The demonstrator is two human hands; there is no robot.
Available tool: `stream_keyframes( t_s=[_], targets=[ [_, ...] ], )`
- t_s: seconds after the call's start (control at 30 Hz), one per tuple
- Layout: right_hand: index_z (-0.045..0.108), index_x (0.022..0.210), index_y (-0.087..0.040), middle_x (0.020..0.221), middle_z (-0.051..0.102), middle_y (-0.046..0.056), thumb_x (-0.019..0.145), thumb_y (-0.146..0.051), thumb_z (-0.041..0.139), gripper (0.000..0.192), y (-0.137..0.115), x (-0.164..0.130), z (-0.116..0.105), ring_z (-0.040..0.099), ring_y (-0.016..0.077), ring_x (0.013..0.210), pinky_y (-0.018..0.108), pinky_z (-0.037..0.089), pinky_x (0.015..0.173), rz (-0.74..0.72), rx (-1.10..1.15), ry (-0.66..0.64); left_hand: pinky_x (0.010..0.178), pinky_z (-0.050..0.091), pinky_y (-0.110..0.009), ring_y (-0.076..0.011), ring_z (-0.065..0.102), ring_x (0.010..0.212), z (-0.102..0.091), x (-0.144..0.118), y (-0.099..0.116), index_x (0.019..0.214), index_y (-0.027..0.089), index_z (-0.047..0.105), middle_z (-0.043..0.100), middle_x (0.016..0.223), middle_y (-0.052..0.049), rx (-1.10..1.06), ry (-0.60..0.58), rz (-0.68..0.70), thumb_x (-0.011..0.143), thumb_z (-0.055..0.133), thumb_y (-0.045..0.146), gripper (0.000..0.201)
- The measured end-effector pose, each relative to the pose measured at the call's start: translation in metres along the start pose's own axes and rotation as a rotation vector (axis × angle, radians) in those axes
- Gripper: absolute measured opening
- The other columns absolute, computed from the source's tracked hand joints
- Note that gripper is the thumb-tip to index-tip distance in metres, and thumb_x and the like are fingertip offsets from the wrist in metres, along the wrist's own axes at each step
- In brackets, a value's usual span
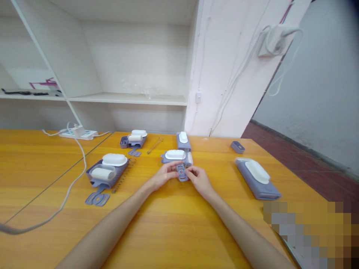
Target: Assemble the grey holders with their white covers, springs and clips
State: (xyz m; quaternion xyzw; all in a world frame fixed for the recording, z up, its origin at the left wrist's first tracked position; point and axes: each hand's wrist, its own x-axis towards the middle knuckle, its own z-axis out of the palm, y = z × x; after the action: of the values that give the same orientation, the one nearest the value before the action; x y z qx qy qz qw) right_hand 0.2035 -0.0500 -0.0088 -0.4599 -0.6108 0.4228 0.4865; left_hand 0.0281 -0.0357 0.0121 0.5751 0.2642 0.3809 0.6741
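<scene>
Between my two hands is a flat grey-purple plastic piece with slots (182, 173). My left hand (165, 175) pinches its left edge with the thumb, fingers reaching over its top. At the right edge, my right hand (199, 180) is closed with thumb and fingertips against the piece. Just beyond lies a grey-purple part with a white bristled brush head (175, 154), partly hidden by my left fingers. A grey-purple case with a white oval top (183, 138) stands behind that. Any small item between my right fingertips is too small to make out.
Left are an opened case with a white roller (103, 173), a coil spring (122, 177) and a slotted piece (97, 198). Farther back are a similar set (136, 140) and spring (155, 145). Right are a case (258, 177) and small grey-purple box (238, 147). A cable (80, 173) crosses left.
</scene>
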Motion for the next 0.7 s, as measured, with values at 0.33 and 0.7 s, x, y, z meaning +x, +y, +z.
stream_keyframes(
  t_s=[0.33,0.7],
  targets=[
    [0.061,0.068,-0.015,0.061,0.057,0.0,0.079,-0.035,0.054,0.023,-0.002,-0.004,0.001,0.052,0.0134,0.06,0.025,0.04,0.059,-0.021,-0.07,0.022,0.068,0.046,-0.026,-0.0137,0.057,0.074,0.013,0.0,-0.004,0.108,0.012,0.057,0.064,0.086,-0.006,0.282,0.165,0.057,0.072,0.068,0.043,0.049],
    [0.042,0.122,-0.02,0.109,0.048,0.01,0.081,-0.017,0.05,0.041,-0.008,-0.014,0.001,0.055,0.0186,0.089,0.036,0.049,0.079,-0.399,-0.486,0.402,0.058,0.038,-0.022,-0.0091,0.048,0.059,0.01,0.002,-0.005,0.069,0.011,0.056,0.053,0.064,0.0,0.382,0.176,0.109,0.081,0.052,0.052,0.043]
  ],
)
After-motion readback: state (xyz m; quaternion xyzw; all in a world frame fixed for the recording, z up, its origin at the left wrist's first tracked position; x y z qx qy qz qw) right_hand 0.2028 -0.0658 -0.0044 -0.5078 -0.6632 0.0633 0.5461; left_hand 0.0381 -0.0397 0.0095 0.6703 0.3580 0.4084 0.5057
